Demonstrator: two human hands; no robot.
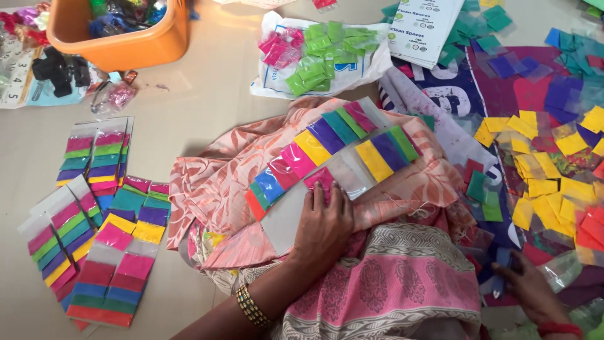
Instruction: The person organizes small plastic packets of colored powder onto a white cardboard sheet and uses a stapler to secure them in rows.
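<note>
Low in the frame, the left hand (322, 230) lies flat on the lap, fingers (327, 194) pressed together on a pink packet (319, 178) in the row of coloured packets (327, 148) on a clear strip. At lower right, the right hand (531, 291) reaches among yellow packets (541, 182); its fingers cannot be made out. Finished strips (94, 239) lie at left, an orange tub (123, 47) at upper left.

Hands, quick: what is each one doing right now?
Left hand: open, fingers flat on a pink packet on the lap.
Right hand: reaching among loose packets; grip cannot be told.
</note>
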